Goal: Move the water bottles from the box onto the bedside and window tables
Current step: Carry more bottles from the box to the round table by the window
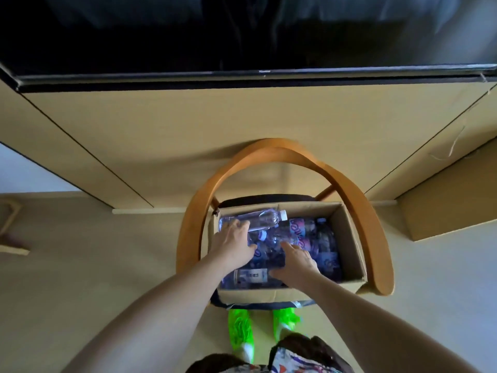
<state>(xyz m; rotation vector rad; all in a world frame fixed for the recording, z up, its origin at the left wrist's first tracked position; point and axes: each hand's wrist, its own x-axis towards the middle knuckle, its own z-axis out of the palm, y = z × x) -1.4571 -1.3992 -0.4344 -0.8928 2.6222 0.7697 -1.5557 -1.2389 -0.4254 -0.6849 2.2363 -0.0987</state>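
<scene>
Beneath a wall-mounted television point(242, 36), we reach into the box point(347, 238) on a chair point(357, 205) — left hand point(232, 239) gripping a bottle point(258, 219), right hand point(295, 261) spread flat on others, seemingly choosing.

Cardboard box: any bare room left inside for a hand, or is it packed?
Free patch: the far right end of the brown cardboard box, between its right wall and the clear plastic water bottles, shows bare inner wall. Crowded: the left and middle, where bottles lie piled and the left hand and right hand already reach in.
</scene>
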